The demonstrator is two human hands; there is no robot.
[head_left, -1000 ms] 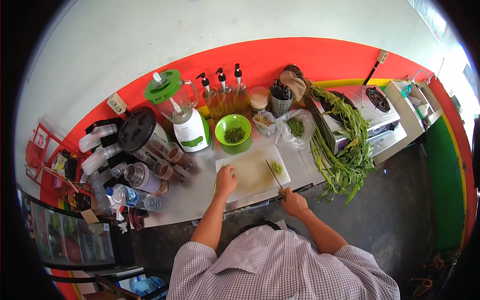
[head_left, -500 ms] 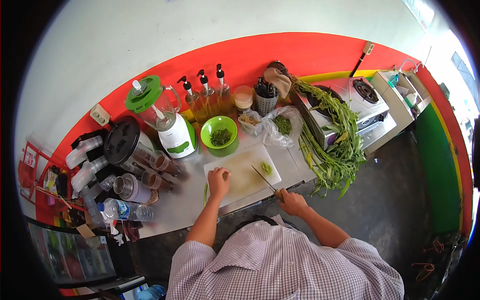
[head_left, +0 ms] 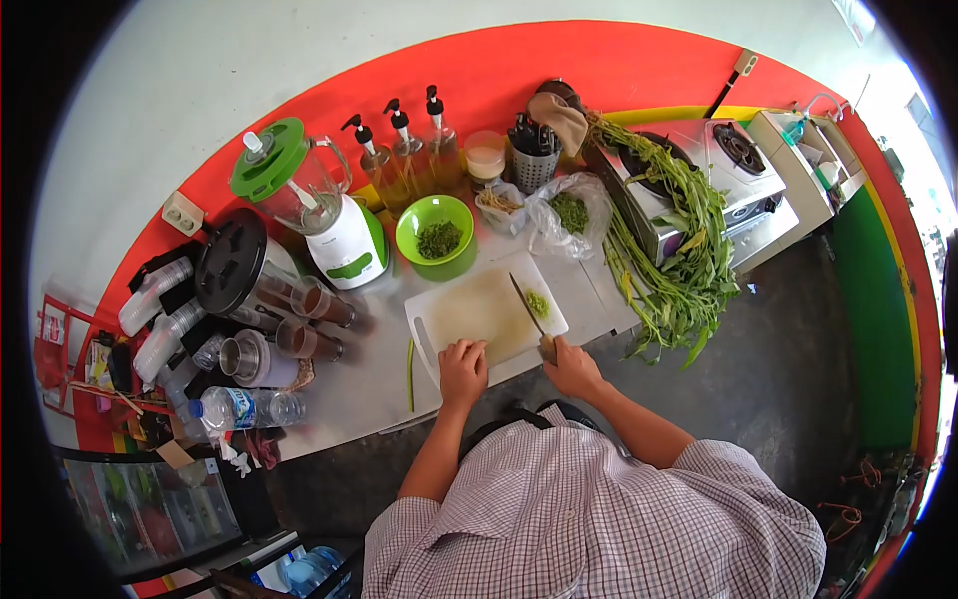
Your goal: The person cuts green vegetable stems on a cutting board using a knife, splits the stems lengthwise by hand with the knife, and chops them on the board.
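Observation:
My right hand (head_left: 573, 370) grips a knife (head_left: 526, 301) by its wooden handle, its blade slanting across the right part of the white cutting board (head_left: 474, 299). Just right of the blade lies a small heap of chopped green stalks (head_left: 538, 303). My left hand (head_left: 463, 373) is at the board's near edge, its fingers curled together; what they hold, if anything, is hidden. A single green stalk (head_left: 410, 374) lies on the counter left of the board. Behind the board stands a green bowl (head_left: 436, 262) with chopped greens inside.
A blender (head_left: 344, 245), pump bottles (head_left: 409, 160) and a utensil holder (head_left: 534, 165) stand along the wall. Leafy stalks (head_left: 689, 270) hang over the stove (head_left: 753, 190) on the right. A bag of greens (head_left: 589, 235), cups (head_left: 304, 339) and a water bottle (head_left: 249, 409) also crowd the counter.
My left hand has shifted right along the board's near edge. The knife has turned steeper and moved closer to the chopped heap. The view has also shifted slightly.

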